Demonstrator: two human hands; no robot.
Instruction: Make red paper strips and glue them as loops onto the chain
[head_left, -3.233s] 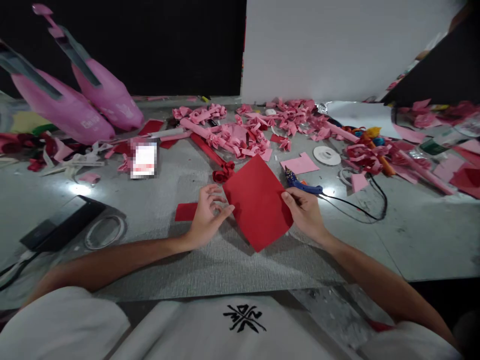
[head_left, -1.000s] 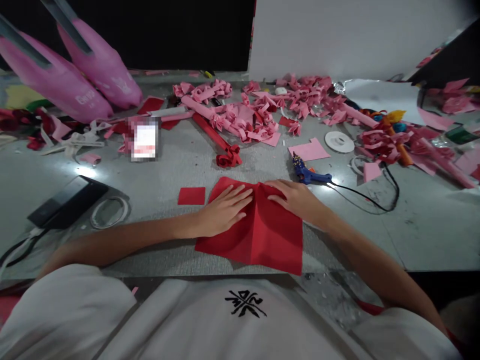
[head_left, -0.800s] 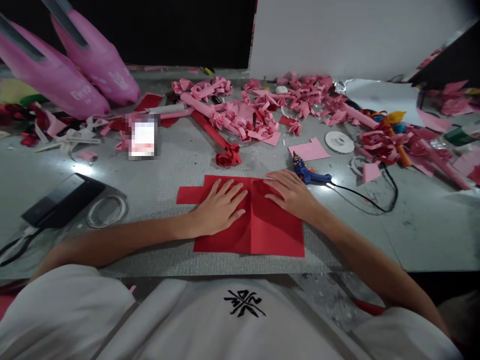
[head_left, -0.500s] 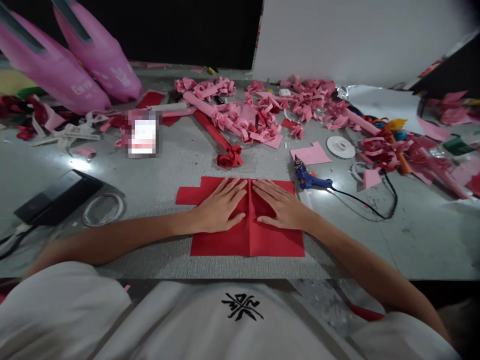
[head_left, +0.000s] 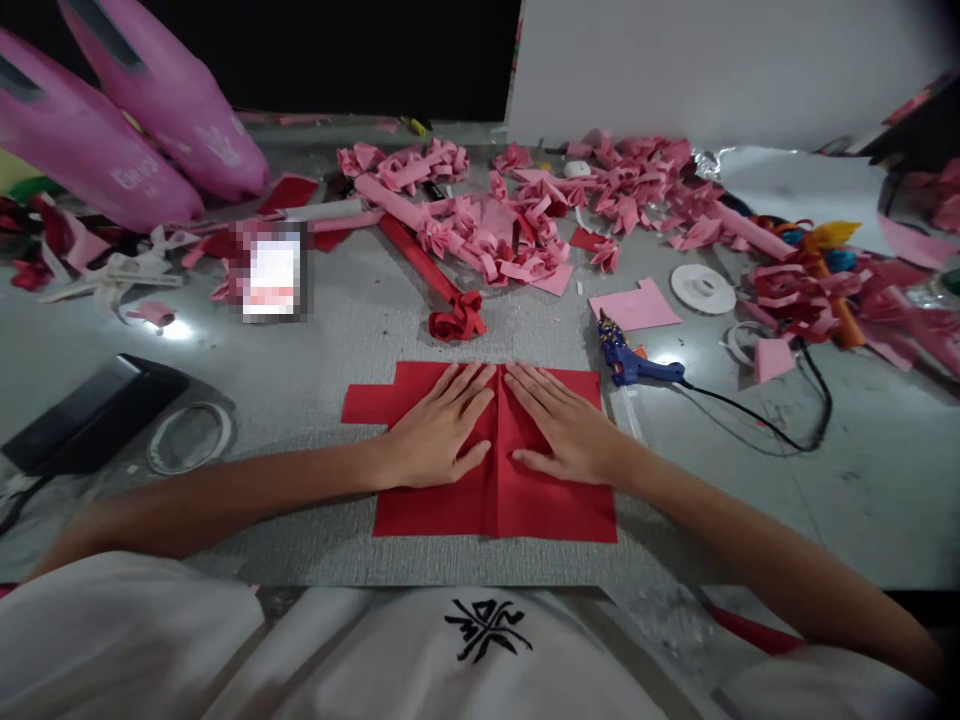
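A sheet of red paper (head_left: 450, 510) lies on the table in front of me, with a crease running down its middle and a narrow tab sticking out at its left. My left hand (head_left: 435, 430) rests flat on the half left of the crease, fingers spread. On the right half lies my right hand (head_left: 566, 430), also flat with the thumb apart. Both sets of fingertips point toward the sheet's far edge near the crease. Parts of the paper are hidden under the palms.
Beyond the sheet lie a curled red paper piece (head_left: 457, 316) and a heap of pink paper flowers (head_left: 487, 225). A blue glue gun (head_left: 634, 365) with a black cord is at right, near a white spool (head_left: 703, 289). A tape roll (head_left: 189, 438) and black device (head_left: 94, 415) sit left.
The camera view has shifted slightly, so the table items appear displaced. Both hands stay flat on the red paper, on either side of the crease.
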